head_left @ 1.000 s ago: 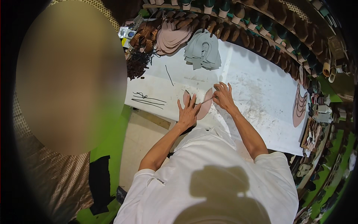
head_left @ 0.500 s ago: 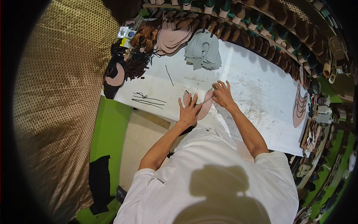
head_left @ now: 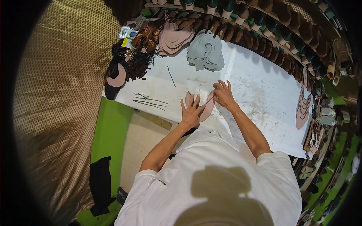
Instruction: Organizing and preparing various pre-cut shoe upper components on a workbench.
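Note:
A curved pink shoe-upper piece point(head_left: 207, 112) lies on the white tabletop close to my body. Flat across it, fingers spread, rests my left hand point(head_left: 192, 113), which hides its middle. My right hand point(head_left: 224, 95) is at the piece's right arm, thumb and forefinger pinched on a thin dark cord that runs over the pink surface toward the left hand. Several similar dark cords point(head_left: 151, 102) lie to the left, and a single cord point(head_left: 171, 76) lies farther off on the table.
Stacked grey cut pieces point(head_left: 205, 52) and pink cut pieces point(head_left: 175, 37) sit at the back. Dark small parts point(head_left: 137, 66) are heaped at left. Brown shoe lasts point(head_left: 260, 43) line the far edge. More pink pieces with dark cords point(head_left: 303, 109) lie at right.
My right hand has shifted very slightly up and left along the piece, still pinching the cord. The left hand stays pressed in place.

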### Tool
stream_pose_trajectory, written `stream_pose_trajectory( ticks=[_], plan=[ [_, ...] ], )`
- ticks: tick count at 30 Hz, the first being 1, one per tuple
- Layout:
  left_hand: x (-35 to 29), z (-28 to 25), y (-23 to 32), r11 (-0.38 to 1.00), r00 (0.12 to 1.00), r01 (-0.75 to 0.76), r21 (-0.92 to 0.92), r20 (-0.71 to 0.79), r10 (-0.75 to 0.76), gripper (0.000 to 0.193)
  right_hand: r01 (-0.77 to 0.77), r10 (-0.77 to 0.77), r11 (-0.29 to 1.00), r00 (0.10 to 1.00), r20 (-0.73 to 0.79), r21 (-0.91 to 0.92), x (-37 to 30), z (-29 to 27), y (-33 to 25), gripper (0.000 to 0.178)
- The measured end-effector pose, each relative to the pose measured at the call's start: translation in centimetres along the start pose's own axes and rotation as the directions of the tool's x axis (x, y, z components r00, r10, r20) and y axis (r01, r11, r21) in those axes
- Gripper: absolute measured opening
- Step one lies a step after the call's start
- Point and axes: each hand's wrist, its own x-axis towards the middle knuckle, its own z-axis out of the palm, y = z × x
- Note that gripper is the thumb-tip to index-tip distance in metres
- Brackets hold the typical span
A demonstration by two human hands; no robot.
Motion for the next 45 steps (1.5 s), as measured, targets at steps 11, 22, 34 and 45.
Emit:
stream_pose_trajectory(
  ticks=[11,22,34,45],
  plan=[
    [0.4,0.5,-0.2,1.000,1.000,0.007,-0.011,0.024,-0.007,0.061,0.030,-0.028,0.999,0.995,-0.100,0.022,1.0,0.5,-0.3,0.010],
    [0.7,0.0,0.5,0.999,0.997,0.036,0.005,0.066,-0.036,0.069,0.015,-0.012,1.000,0.997,-0.078,0.028,1.1,0.3,-0.5,0.009],
    [1.4,0.0,1.0,0.993,0.999,0.044,-0.110,0.025,-0.041,0.047,0.026,-0.021,0.998,0.995,-0.094,0.055,1.3,0.7,-0.4,0.011],
    [1.7,-0.2,0.9,0.990,0.997,0.071,-0.123,0.021,-0.068,0.053,0.019,-0.012,0.998,0.993,-0.114,0.061,1.4,1.0,-0.3,0.010]
  ],
)
